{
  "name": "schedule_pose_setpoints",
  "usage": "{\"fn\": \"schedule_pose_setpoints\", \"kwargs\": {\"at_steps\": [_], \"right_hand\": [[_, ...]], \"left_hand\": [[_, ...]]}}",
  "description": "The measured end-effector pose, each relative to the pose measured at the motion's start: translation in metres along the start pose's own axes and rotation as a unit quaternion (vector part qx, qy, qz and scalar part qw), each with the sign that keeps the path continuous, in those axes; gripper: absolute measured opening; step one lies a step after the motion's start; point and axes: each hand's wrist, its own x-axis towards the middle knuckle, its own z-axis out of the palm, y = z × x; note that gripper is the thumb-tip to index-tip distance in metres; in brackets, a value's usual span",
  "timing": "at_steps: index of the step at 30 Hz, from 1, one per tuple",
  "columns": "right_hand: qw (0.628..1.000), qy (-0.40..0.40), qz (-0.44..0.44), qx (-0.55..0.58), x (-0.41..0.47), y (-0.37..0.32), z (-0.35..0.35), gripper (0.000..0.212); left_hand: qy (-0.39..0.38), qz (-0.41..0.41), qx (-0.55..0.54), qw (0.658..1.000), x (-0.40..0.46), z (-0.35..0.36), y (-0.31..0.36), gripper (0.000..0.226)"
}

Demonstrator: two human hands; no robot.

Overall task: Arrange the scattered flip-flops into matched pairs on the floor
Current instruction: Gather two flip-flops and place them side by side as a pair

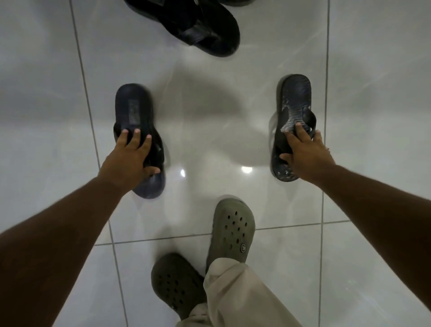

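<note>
A dark navy flip-flop point(134, 109) with a grey label on its footbed lies at the left, and my left hand point(130, 158) grips it across the straps. At the right a black flip-flop point(295, 95) with a worn, whitish-scuffed footbed is held around its straps by my right hand point(305, 156). Both point away from me, about one tile apart. A larger black flip-flop point(205, 25) lies at the top centre, angled, untouched.
The floor is glossy white tile point(210, 116) with grey grout lines. My own feet wear olive-green clogs point(231, 231), the other clog point(175, 284) crossed near the bottom centre, with a beige trouser leg over them. Another dark shoe edge point(238, 1) shows at the top.
</note>
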Motion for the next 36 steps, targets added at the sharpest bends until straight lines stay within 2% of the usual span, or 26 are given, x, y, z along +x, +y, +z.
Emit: {"fn": "schedule_pose_setpoints", "kwargs": {"at_steps": [3, 5, 9, 14, 18, 21, 25, 28, 31, 36], "right_hand": [[0.999, 0.036, 0.016, -0.029, -0.006, -0.015, -0.007, 0.079], [0.998, 0.058, 0.020, -0.010, -0.005, -0.032, -0.016, 0.087], [0.996, 0.077, -0.052, 0.000, 0.016, -0.076, -0.051, 0.091], [0.976, 0.120, -0.176, -0.041, 0.071, -0.142, -0.113, 0.089], [0.969, 0.125, -0.202, -0.067, 0.120, -0.196, -0.157, 0.087], [0.967, 0.094, -0.220, -0.083, 0.149, -0.209, -0.173, 0.084], [0.967, 0.051, -0.214, -0.133, 0.160, -0.213, -0.157, 0.079], [0.971, 0.021, -0.209, -0.114, 0.131, -0.222, -0.127, 0.077], [0.966, 0.025, -0.235, -0.109, 0.087, -0.227, -0.086, 0.065], [0.973, -0.106, -0.204, -0.024, 0.010, -0.247, -0.020, 0.082]], "left_hand": [[0.028, -0.004, 0.013, 1.000, -0.003, -0.008, 0.004, 0.088], [0.057, -0.005, 0.006, 0.998, -0.004, -0.016, 0.010, 0.088], [0.079, 0.009, -0.020, 0.997, 0.010, -0.044, 0.024, 0.088], [0.121, -0.004, -0.033, 0.992, 0.048, -0.084, 0.019, 0.095], [0.101, -0.013, -0.057, 0.993, 0.074, -0.104, -0.001, 0.101], [0.098, -0.017, -0.073, 0.992, 0.080, -0.109, -0.009, 0.103], [0.107, -0.018, -0.060, 0.992, 0.060, -0.094, -0.024, 0.106], [0.033, -0.030, -0.087, 0.995, 0.026, -0.059, -0.028, 0.115], [-0.041, -0.038, -0.086, 0.995, -0.004, -0.019, -0.016, 0.116], [-0.030, -0.054, -0.130, 0.990, -0.024, 0.011, -0.014, 0.100]]}}
